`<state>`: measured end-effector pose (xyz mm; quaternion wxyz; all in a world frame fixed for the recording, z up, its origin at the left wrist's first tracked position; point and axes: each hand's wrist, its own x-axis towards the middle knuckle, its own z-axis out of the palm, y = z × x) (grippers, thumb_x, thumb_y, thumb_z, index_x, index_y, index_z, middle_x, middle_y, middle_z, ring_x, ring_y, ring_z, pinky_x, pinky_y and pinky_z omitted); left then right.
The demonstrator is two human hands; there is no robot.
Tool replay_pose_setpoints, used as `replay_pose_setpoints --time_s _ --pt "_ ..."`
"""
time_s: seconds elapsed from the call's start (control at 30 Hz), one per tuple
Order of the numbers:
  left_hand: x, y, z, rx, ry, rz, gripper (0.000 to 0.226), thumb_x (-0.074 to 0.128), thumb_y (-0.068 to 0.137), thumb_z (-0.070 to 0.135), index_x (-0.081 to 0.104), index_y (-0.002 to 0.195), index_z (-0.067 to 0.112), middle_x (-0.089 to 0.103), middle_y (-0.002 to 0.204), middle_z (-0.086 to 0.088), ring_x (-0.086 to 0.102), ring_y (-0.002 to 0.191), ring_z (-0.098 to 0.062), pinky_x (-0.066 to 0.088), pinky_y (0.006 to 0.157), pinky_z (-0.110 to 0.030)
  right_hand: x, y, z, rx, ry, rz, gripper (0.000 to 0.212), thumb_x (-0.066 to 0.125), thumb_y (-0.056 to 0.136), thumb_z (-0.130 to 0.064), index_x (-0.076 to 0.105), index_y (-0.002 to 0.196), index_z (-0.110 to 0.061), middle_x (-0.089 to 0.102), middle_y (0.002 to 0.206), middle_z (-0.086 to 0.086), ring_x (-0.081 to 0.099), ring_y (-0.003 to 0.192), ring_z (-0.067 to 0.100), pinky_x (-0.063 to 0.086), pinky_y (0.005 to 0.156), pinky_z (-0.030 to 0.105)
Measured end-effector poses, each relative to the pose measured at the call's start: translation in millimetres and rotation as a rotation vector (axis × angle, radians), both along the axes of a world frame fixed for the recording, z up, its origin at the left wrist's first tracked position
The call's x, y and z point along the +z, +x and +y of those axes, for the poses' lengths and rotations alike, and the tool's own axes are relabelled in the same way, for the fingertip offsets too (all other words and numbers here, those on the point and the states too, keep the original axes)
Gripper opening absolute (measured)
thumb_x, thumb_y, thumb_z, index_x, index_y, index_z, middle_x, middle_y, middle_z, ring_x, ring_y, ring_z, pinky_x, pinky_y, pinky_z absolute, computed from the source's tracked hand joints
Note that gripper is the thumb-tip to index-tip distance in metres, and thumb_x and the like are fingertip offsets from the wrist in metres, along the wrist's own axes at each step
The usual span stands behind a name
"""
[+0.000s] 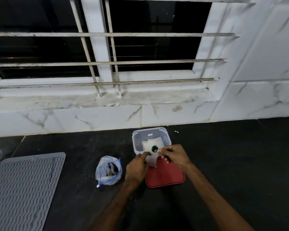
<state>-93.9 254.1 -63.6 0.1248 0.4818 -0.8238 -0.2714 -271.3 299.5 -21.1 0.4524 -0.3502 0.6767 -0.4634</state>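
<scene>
Both my hands hold a small clear plastic bag (153, 160) up by its top edge, over the near rim of a clear plastic container (149, 133). My left hand (137, 167) pinches the bag's left side and my right hand (173, 155) pinches its right side. The bag's mouth (154, 148) is spread open, with something small and dark inside. A white packet (151, 143) lies in the container. The container's red lid (165, 176) lies flat on the counter under my hands.
A zip bag with a blue seal (109, 170) and dark contents stands left of my left hand. A grey ribbed mat (23, 185) covers the dark counter (232, 155) at the left. A marble wall and barred window (107, 60) rise behind.
</scene>
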Motion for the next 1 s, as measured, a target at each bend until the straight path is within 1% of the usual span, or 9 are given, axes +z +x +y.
replay_pose_setpoints --time_s 0.13,0.27,0.4,0.47,0.57,0.67,0.77,0.83,1.0 --pt "-6.8 -5.2 -2.3 0.048 0.019 0.013 0.03 0.054 0.089 0.03 0.057 0.119 0.034 0.06 0.118 0.006 0.06 0.108 -0.019 0.046 0.082 -0.032 -8.1 2.8 -2.1 0.046 0.017 0.065 0.019 0.07 0.086 -0.008 0.071 0.076 0.007 0.064 0.057 0.01 0.052 0.043 0.012 0.044 0.043 0.022" --pt "-4.4 -3.4 -6.1 0.102 0.008 0.039 0.015 0.056 0.088 0.034 0.061 0.101 0.031 0.066 0.107 0.008 0.064 0.099 -0.017 0.048 0.076 -0.031 -15.6 4.1 -3.7 0.125 0.042 0.176 0.023 0.069 0.087 -0.011 0.072 0.065 -0.007 0.065 0.055 0.007 0.054 0.043 0.014 0.047 0.044 0.023" --pt "-2.9 1.0 -9.8 0.09 0.017 0.051 0.016 0.058 0.088 0.033 0.066 0.101 0.033 0.07 0.104 0.01 0.066 0.096 -0.014 0.049 0.076 -0.028 -16.2 2.8 -7.9 0.174 0.039 0.355 0.02 0.068 0.088 -0.013 0.073 0.07 -0.004 0.067 0.058 0.009 0.057 0.043 0.012 0.048 0.046 0.024" --pt "-3.8 2.6 -9.7 0.081 0.025 0.06 0.017 0.059 0.088 0.034 0.068 0.103 0.034 0.071 0.105 0.011 0.066 0.097 -0.012 0.049 0.077 -0.027 -15.7 4.0 -11.3 0.234 -0.011 0.58 0.019 0.066 0.088 -0.016 0.075 0.076 -0.005 0.071 0.066 0.008 0.061 0.051 0.012 0.048 0.052 0.026" --pt "-5.0 4.5 -8.4 0.071 0.025 0.087 0.018 0.06 0.088 0.036 0.07 0.103 0.036 0.072 0.105 0.012 0.066 0.096 -0.01 0.047 0.077 -0.026 -17.3 11.0 -16.7 0.474 -0.04 1.074 0.02 0.057 0.092 -0.023 0.072 0.093 -0.011 0.071 0.093 0.006 0.066 0.084 0.02 0.049 0.069 0.033" --pt "-4.2 6.7 -9.0 0.095 0.067 0.159 0.017 0.062 0.087 0.035 0.072 0.101 0.036 0.073 0.102 0.013 0.066 0.094 -0.008 0.05 0.08 -0.025 -21.1 15.5 -17.1 0.567 -0.047 1.262 0.019 0.052 0.095 -0.023 0.067 0.102 -0.012 0.064 0.102 0.006 0.064 0.092 0.025 0.049 0.072 0.035" --pt "-4.6 9.1 -10.5 0.133 0.129 0.204 0.014 0.064 0.086 0.033 0.073 0.096 0.037 0.073 0.097 0.015 0.067 0.089 -0.005 0.053 0.08 -0.027 -29.8 10.9 -11.6 0.529 -0.13 1.224 0.021 0.052 0.095 -0.023 0.069 0.104 -0.014 0.063 0.098 0.004 0.065 0.089 0.022 0.05 0.072 0.036" --pt "-5.5 10.4 -12.2 0.154 0.148 0.217 0.013 0.065 0.084 0.032 0.074 0.092 0.036 0.074 0.093 0.016 0.067 0.085 -0.003 0.054 0.078 -0.027 -36.1 8.4 -6.5 0.398 -0.215 1.048 0.021 0.056 0.093 -0.024 0.072 0.103 -0.015 0.066 0.095 0.002 0.065 0.085 0.018 0.051 0.073 0.034" --pt "-6.8 13.3 -14.5 0.163 0.152 0.236 0.012 0.068 0.083 0.023 0.075 0.091 0.03 0.075 0.089 0.013 0.066 0.078 0.0 0.045 0.066 -0.009 -42.6 10.3 -1.8 0.147 -0.301 0.763 0.012 0.07 0.085 -0.018 0.078 0.094 -0.016 0.073 0.089 -0.005 0.066 0.082 0.006 0.053 0.076 0.025"
